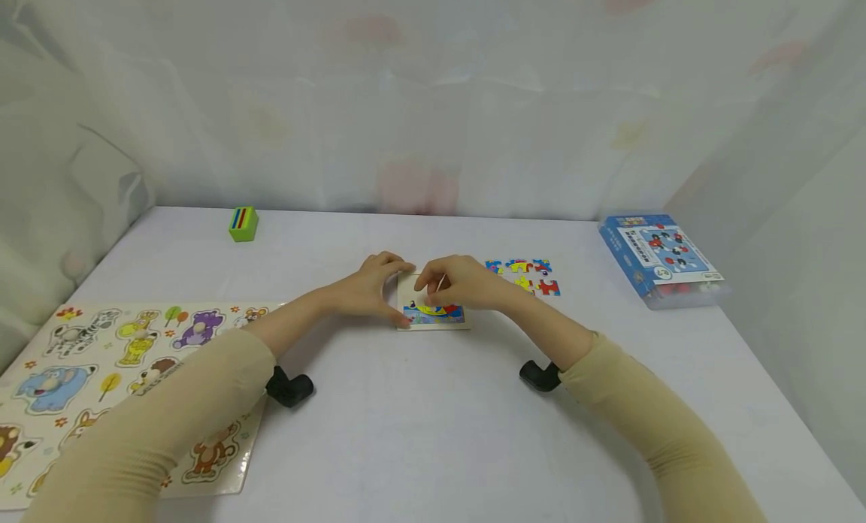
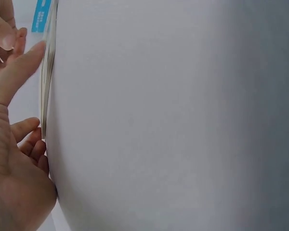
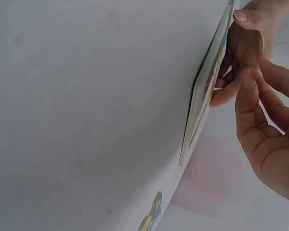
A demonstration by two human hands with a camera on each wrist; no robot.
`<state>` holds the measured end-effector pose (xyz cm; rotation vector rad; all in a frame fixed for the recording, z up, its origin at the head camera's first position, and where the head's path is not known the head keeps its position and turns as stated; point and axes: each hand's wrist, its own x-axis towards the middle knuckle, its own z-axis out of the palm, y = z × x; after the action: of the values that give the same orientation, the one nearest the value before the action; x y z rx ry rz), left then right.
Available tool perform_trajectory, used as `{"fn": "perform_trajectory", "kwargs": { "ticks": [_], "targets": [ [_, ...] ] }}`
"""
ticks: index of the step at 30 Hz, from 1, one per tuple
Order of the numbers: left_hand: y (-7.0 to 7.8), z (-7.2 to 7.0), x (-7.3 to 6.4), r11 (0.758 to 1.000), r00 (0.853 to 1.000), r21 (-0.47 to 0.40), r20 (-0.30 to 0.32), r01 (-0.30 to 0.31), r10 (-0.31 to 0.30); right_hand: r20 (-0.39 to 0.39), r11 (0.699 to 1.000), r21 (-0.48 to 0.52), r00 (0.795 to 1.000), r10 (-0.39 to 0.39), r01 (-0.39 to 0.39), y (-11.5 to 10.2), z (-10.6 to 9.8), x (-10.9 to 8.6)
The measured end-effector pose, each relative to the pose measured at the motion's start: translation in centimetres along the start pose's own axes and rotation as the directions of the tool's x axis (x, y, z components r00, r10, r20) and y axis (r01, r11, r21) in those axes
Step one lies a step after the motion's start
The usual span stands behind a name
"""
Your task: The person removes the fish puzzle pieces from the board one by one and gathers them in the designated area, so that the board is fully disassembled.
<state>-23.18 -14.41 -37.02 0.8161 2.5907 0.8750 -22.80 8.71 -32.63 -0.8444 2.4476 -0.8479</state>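
Observation:
A small square jigsaw board with a pale frame lies at the middle of the table. Its lower part shows a blue and yellow picture, while the bare upper part is partly covered by fingers. My left hand holds the board's left side, thumb at the near corner and fingers at the far one. Over the board hovers my right hand, its fingers bent and the tips close to the thumb. No piece shows between those tips in the right wrist view; whether one is hidden there I cannot tell. Loose jigsaw pieces lie just right of the right hand.
A large animal puzzle board lies at the left, under the left forearm. Farther back stands a green block with coloured stripes. At the right is a blue boxed set. A curtain hangs behind the table.

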Motion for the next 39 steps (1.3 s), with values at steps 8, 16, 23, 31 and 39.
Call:
{"fn": "perform_trajectory", "kwargs": {
  "ticks": [8, 16, 23, 31, 39],
  "targets": [
    [-0.3, 0.2, -0.1, 1.0, 1.0, -0.018, 0.013, -0.012, 0.012, 0.046, 1.0, -0.011, 0.999, -0.004, 0.005, -0.4, 0.7, 0.6],
    [-0.5, 0.3, 0.0, 1.0, 0.999, -0.015, 0.026, -0.022, 0.023, 0.075, 0.999, -0.033, 0.997, -0.006, 0.009, -0.2, 1.0, 0.7],
    [-0.4, 0.3, -0.1, 1.0, 1.0, -0.014, 0.016, -0.024, 0.025, 0.073, 0.998, -0.049, 0.997, -0.04, 0.044, 0.1, 1.4, 0.7],
    [-0.3, 0.3, -0.1, 1.0, 1.0, -0.007, 0.008, -0.019, 0.019, 0.076, 0.996, -0.06, 0.995, -0.058, 0.062, 0.4, 1.8, 0.8],
    [-0.2, 0.2, -0.1, 1.0, 1.0, -0.013, 0.018, -0.011, 0.012, 0.068, 0.995, -0.084, 0.996, -0.056, 0.062, 0.4, 1.8, 0.8]
  ]
}}
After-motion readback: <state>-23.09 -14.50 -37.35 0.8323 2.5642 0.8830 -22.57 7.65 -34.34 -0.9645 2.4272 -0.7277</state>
